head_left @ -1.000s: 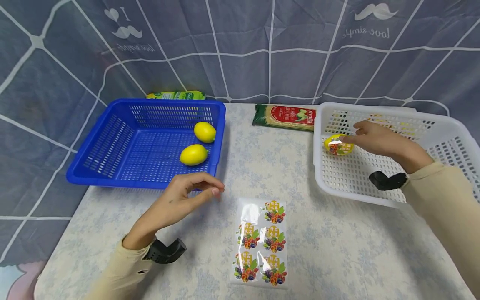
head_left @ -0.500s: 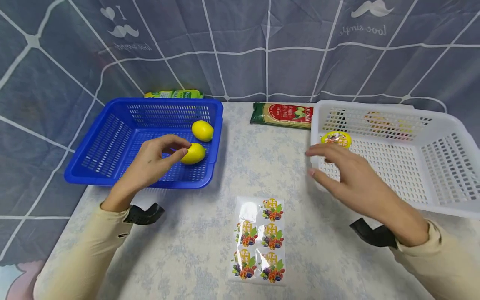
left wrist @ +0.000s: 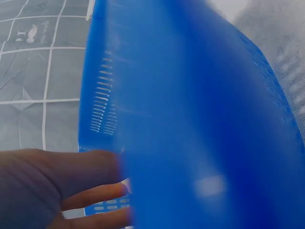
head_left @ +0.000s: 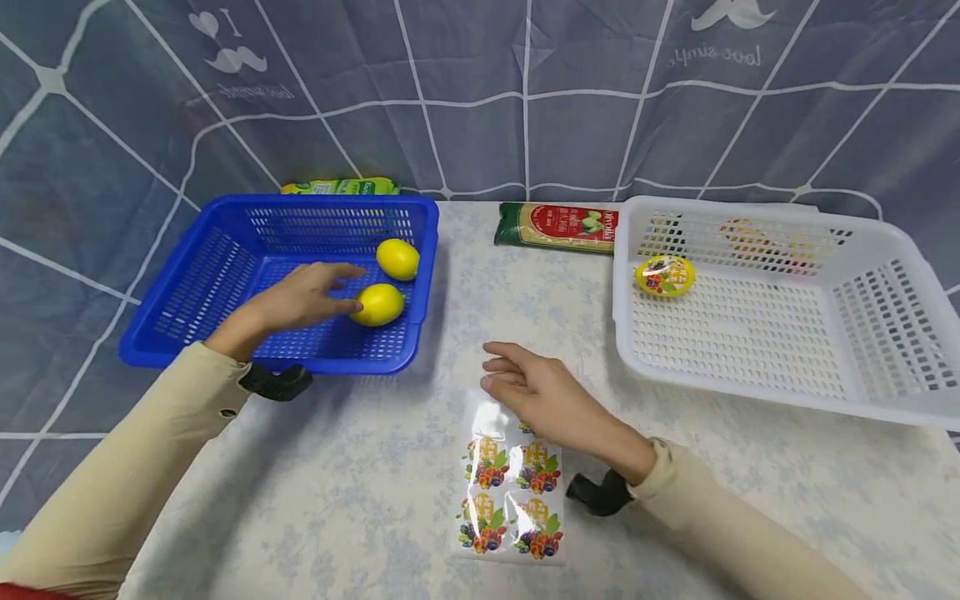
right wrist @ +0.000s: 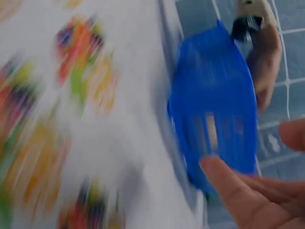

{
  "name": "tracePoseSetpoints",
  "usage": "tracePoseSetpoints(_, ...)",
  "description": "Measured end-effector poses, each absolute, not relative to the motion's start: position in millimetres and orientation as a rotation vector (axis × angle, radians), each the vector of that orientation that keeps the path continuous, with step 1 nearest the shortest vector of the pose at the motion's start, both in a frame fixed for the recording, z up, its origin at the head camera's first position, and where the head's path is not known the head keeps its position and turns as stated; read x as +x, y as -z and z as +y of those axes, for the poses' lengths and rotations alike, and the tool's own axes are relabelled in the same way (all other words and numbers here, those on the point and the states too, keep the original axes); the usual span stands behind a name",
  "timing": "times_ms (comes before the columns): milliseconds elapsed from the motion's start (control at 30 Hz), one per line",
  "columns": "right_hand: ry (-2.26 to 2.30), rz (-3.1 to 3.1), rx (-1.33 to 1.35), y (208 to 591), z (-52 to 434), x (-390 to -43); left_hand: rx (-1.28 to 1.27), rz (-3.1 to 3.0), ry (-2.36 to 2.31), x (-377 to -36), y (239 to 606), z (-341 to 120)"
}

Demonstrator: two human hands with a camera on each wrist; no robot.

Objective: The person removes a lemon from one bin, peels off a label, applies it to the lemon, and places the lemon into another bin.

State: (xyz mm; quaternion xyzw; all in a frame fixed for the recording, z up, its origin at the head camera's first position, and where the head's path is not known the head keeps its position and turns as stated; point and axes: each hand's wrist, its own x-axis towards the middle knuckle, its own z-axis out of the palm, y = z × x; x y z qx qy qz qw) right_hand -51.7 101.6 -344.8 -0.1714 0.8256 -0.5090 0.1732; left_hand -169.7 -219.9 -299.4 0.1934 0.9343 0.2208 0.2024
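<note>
1. Lemons, two plain yellow ones, lie in the blue slotted plastic basket [head_left: 187,283]; the left hand [head_left: 303,296] reaches in, its loosely extended fingers [head_left: 341,307] touching the nearer yellow lemon [head_left: 378,304] without yet closing round it.
2. Over the glossy sheet of fruit-print stickers [head_left: 510,492] on the bench [head_left: 360,467], the right hand [head_left: 551,400] hovers, its fingers relaxed and holding nothing.
3. One stickered lemon [head_left: 663,275] sits in the white slotted plastic basket [head_left: 862,367] (far corner).
4. Judged step: fetching the next lemon. The next move calls for a firm grasp and a peeled sticker.
</note>
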Motion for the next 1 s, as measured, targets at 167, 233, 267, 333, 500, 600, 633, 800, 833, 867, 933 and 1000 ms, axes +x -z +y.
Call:
tracePoseSetpoints(167,1.666,2.142,-0.322,345,61,-69,0.577,2.516,-0.588,-176,294,-218)
tracePoseSetpoints(233,1.764,2.028,-0.262,344,48,-76,0.583,2.492,-0.576,-178,293,-216)
tracePoseSetpoints(267,1.811,1.971,-0.244,344,43,-79,0.579,2.480,-0.572,-179,292,-216)
tracePoseSetpoints(333,1.880,1.868,-0.198,344,34,-84,0.576,2.457,-0.569,-181,291,-214)
tracePoseSetpoints(500,1.972,1.726,-0.135,345,21,-89,0.558,2.415,-0.515,-187,289,-209)
tracePoseSetpoints(600,2.001,1.684,-0.113,345,18,-90,0.590,2.419,-0.441,-193,289,-204)
tracePoseSetpoints(633,2.006,1.677,-0.110,345,18,-90,0.595,2.421,-0.420,-195,289,-202)
tracePoseSetpoints(800,2.009,1.660,-0.097,344,17,-90,0.579,2.398,-0.385,-201,293,-194)
tracePoseSetpoints(833,2.009,1.655,-0.097,344,17,-89,0.556,2.383,-0.394,-202,294,-193)
tracePoseSetpoints(867,2.008,1.650,-0.096,344,17,-89,0.544,2.374,-0.396,-203,295,-193)
tracePoseSetpoints(933,2.004,1.643,-0.090,344,16,-89,0.525,2.362,-0.390,-204,297,-192)
tracePoseSetpoints(1000,2.001,1.643,-0.080,344,16,-89,0.520,2.363,-0.384,-205,298,-193)
